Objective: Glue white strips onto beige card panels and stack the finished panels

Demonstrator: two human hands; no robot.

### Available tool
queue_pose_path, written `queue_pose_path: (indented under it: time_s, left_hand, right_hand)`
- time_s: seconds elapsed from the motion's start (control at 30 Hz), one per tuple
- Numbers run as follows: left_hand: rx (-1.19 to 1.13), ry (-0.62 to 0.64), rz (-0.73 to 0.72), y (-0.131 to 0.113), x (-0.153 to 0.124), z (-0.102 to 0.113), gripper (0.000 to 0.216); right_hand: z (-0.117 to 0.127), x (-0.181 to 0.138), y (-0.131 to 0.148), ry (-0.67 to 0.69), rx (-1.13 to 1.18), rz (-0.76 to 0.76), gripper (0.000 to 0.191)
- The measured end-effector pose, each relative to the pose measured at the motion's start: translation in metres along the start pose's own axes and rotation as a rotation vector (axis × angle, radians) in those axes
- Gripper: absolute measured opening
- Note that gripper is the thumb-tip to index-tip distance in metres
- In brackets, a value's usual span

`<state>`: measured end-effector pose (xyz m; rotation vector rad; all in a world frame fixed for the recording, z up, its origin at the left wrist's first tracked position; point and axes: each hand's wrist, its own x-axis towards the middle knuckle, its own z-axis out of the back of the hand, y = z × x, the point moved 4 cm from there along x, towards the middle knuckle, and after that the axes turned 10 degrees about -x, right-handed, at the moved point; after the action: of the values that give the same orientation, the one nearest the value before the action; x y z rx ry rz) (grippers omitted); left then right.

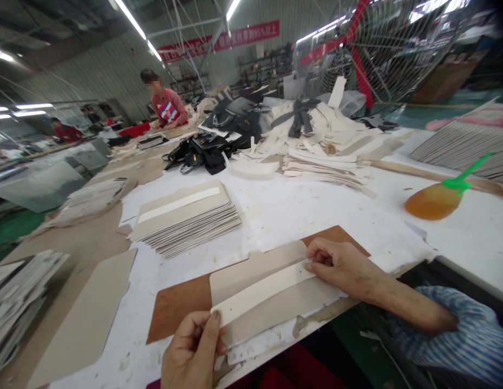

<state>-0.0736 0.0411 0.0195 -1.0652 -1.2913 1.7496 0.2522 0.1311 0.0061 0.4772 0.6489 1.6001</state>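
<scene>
A long cream strip (263, 290) stretches between my two hands over a beige panel (283, 305). My left hand (194, 348) pinches the strip's near left end between thumb and fingers. At the far right end, my right hand (336, 265) grips it with curled fingertips. Beneath the panel lies a brown board (180, 305), which shows on both sides of it. Whether the strip's middle touches the panel, I cannot tell. Beyond my hands sits a stack of beige panels (186, 216), the top one bearing a similar pale strip (180, 204).
An orange glue bottle (433, 201) with a green nozzle lies at the right. Black bag pieces (210, 146) and a heap of cream strips (324, 165) cover the table's far part. Loose panels (89, 319) lie on the left. Another person (168, 105) stands at the far end.
</scene>
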Motion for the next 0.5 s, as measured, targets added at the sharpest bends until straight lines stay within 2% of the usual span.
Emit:
queue_pose_path:
  time_s: [0.23, 0.5]
  left_hand:
    - [0.020, 0.000, 0.022, 0.0077, 0.0024, 0.0010, 0.068]
    - [0.110, -0.035, -0.040, -0.0004, 0.0003, -0.0020, 0.074]
  right_hand:
    - [0.0003, -0.0016, 0.0006, -0.010, -0.019, -0.004, 0.015]
    - [-0.0001, -0.0004, -0.0025, -0.028, -0.038, -0.011, 0.013]
